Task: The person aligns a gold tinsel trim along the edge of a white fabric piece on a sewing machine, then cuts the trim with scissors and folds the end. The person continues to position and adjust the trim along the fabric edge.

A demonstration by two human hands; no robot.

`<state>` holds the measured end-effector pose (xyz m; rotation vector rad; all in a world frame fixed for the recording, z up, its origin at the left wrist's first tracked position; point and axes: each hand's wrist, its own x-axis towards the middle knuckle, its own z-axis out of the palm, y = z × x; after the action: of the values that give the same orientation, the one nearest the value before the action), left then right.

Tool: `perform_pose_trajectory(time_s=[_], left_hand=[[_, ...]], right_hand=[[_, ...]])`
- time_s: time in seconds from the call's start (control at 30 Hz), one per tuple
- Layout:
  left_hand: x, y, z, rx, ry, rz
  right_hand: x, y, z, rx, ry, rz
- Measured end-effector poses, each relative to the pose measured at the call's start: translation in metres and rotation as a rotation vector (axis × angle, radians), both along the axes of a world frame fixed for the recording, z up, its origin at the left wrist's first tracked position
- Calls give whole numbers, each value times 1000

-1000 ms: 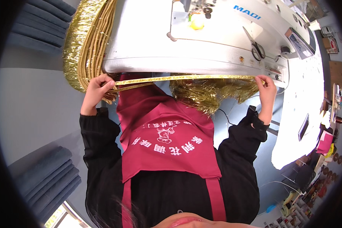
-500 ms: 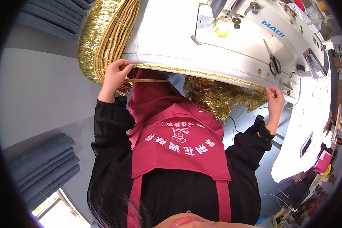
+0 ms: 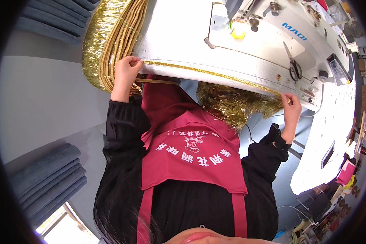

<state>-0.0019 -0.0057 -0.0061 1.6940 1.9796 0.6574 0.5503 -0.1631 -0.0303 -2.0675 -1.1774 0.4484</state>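
A narrow strip of glittery gold trim runs along the front edge of the white sewing table, stretched between my two hands. My left hand pinches its left end beside a thick folded stack of gold tinsel fringe. At the right end, my right hand grips the trim between thumb and fingers, just off the table's corner. Loose gold tinsel hangs below the edge, between my lap and the table. A ruler scale is marked along that edge.
The white sewing machine stands at the back right, its lamp lit. Black-handled scissors lie near its base, with a dark rectangular box farther right. A dark red apron covers my front. Folded blue-grey fabric is at the left.
My left hand has moved slightly up and inward, carrying the trim's left end farther onto the table. My right hand has shifted slightly left, still holding the other end.
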Motion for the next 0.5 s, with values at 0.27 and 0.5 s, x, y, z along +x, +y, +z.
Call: perform_pose_trajectory(time_s=[0.27, 0.5], left_hand=[[1, 2, 3, -23, -36, -15], [1, 2, 7, -56, 14, -6]], right_hand=[[-2, 1, -5, -1, 0, -25], [-2, 1, -5, 5, 45, -39]])
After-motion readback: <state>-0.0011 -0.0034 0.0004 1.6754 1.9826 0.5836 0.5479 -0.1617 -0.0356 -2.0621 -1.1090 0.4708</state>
